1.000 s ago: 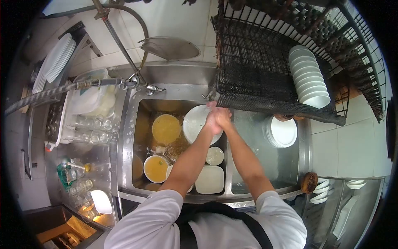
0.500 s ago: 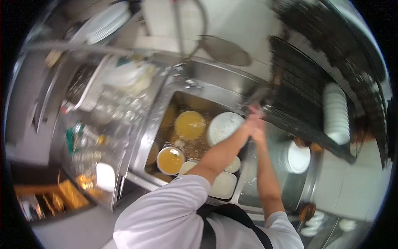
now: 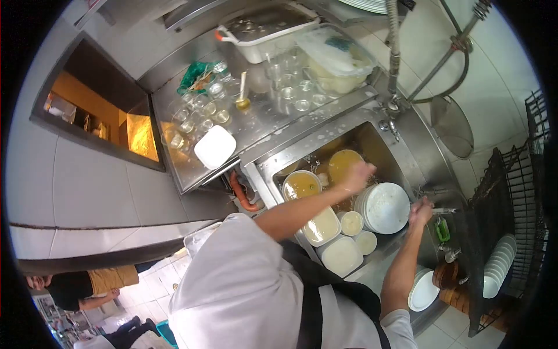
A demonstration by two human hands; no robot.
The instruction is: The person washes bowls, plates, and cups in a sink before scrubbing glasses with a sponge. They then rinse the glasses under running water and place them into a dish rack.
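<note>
Over the soapy water of the sink (image 3: pixel 386 157) hovers my left hand (image 3: pixel 356 177), its fingers smeared by motion. It is nearest to a yellowish round container (image 3: pixel 343 163) in the water. My right hand (image 3: pixel 421 212) is at the sink's right side, beside a stack of white plates (image 3: pixel 388 208). Its fingers are curled, and what they hold, if anything, cannot be made out. A thin metal piece (image 3: pixel 444 210) shows just past them. Round and square white containers (image 3: pixel 342 256) stand in the near part of the sink, below my left forearm.
Glasses (image 3: pixel 288 87), a white square dish (image 3: pixel 215 147) and a plastic tub (image 3: pixel 337 64) stand on the left counter. To the right are a black rack (image 3: pixel 485 232), stacked bowls (image 3: pixel 500 264) and more white plates (image 3: pixel 424 291). A strainer (image 3: pixel 452 128) hangs behind. Another person (image 3: pixel 75 288) stands at lower left.
The view has turned towards the left counter. My hands, close together at the sink's right side before, are now apart, the left one over the sink water.
</note>
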